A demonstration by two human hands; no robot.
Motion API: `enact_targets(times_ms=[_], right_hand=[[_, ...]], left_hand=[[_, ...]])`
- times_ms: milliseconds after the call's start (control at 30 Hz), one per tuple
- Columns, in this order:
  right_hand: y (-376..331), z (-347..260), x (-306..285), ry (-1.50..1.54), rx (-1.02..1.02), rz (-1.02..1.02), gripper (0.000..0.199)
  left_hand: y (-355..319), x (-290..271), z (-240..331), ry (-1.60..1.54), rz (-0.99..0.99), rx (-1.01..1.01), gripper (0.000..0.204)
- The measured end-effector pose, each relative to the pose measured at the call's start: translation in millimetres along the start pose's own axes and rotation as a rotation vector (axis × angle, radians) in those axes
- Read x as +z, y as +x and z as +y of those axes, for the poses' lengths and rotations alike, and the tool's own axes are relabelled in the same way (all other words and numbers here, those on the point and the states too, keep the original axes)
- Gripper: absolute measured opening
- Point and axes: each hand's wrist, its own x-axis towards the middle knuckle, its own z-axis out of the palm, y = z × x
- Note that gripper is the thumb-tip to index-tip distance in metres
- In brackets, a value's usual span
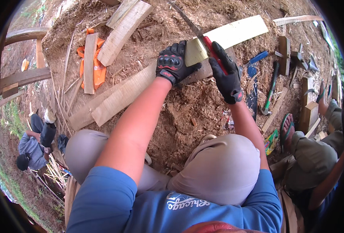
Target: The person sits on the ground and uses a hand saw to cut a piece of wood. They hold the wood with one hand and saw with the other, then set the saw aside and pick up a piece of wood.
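My left hand (175, 64), in a black glove with red marks, grips the near-left end of a pale wooden board (236, 34), its thumb along the near edge. My right hand (227, 72), gloved alike, is closed around the red handle (218, 58) of a saw. The saw's blade (187, 21) reaches away to the upper left, across the pale board's far edge. Beneath, a longer rough board (127, 93) lies slantwise on the ground, running under my left hand.
Sawdust covers the ground. Left of my hands lie loose planks (123, 35) and an orange bag (99, 70). To the right are a hammer (272, 87), a blue-handled tool (258, 57) and wood blocks (284, 54). One person (315, 155) sits close right; another (36, 141) is far left.
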Motion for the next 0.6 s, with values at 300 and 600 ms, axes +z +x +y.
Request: enact_targets(times_ms=[300,600], right_hand=[[-78,-1,-39,-0.203,0.01,-0.006,0.05],[-140,-20,-73,-0.237,0.105,-0.023,0.052]], left_hand=[[5,-13,9,-0.03,-0.085,-0.056,0.094],[5,2,-2,-0.003,-0.017,0.021,0.091]])
